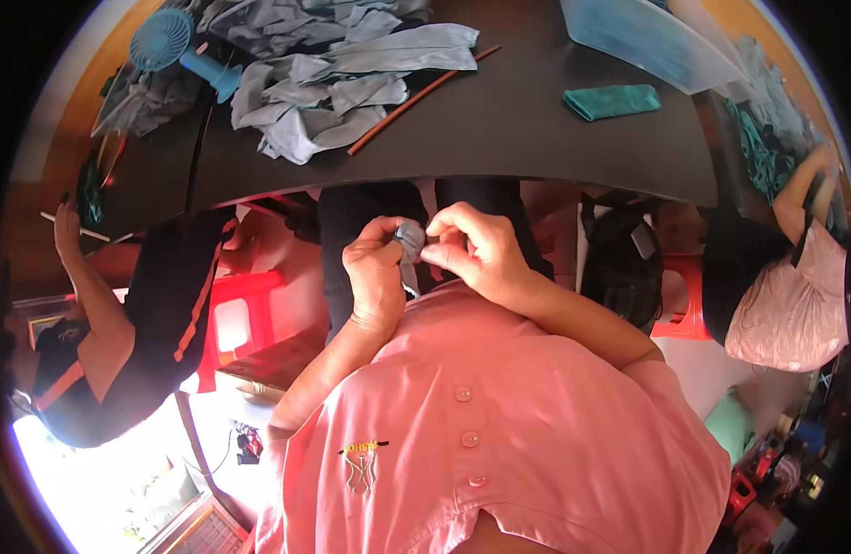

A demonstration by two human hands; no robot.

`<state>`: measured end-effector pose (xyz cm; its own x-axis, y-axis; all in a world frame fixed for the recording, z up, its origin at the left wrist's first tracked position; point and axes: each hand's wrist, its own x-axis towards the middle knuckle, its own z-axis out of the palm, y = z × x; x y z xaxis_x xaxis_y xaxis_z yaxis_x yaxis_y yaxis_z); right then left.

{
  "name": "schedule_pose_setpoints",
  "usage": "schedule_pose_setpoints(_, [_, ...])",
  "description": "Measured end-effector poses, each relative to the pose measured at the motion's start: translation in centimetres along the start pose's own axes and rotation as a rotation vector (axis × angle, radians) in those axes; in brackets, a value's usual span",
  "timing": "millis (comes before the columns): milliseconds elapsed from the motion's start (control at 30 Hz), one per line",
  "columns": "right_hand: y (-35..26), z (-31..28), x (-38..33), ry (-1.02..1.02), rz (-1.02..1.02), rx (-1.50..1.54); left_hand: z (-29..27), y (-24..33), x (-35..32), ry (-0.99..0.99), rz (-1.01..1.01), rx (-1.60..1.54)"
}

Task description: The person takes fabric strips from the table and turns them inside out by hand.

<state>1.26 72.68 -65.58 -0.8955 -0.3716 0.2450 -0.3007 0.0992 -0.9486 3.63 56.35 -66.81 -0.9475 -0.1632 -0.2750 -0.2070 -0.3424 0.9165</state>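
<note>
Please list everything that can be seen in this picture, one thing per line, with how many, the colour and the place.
small cloth piece: one, grey, held between both hands below the table edge
table: one, dark, across the top
cloth pile: one heap, grey, on the table at upper left
folded cloth: one, teal, on the table at right
hand fan: one, blue, on the table at far left
thin stick: one, reddish brown, lying beside the pile
plastic stool: one, red, on the floor at left
co-workers: two, one in black at left, one in pale pink at right
pink shirt: one, on the person, lower centre
left hand: fingers pinching the cloth piece
right hand: fingers pinching it from the other side
</note>
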Motion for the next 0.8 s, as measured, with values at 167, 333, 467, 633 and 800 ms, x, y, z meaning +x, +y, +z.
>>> schedule_pose_setpoints(167, [0.1, 2.6, 0.8, 0.035, -0.015, -0.065, 0.4, 0.2, -0.3, 0.076, 0.111, 0.006])
schedule_pose_setpoints(333, [-0.2, 4.2, 1.5, 0.207, -0.113, -0.134, 0.4, 0.0, 0.3, 0.123, 0.243, 0.118])
schedule_pose_setpoints(467, [2.2, 3.5, 2.0, 0.243, -0.183, -0.117, 0.2, -0.7, 0.0, 0.099, -0.011, -0.015])
schedule_pose_setpoints(633, [4.1, 3.0, 1.7, 0.229, -0.185, -0.147, -1.5, -0.4, -0.2, -0.07, -0.297, -0.14])
schedule_pose_setpoints(800, [4.6, 2.0, 0.8, 0.179, -0.215, -0.179, -2.6, -0.3, 0.3, -0.386, -0.483, -0.083])
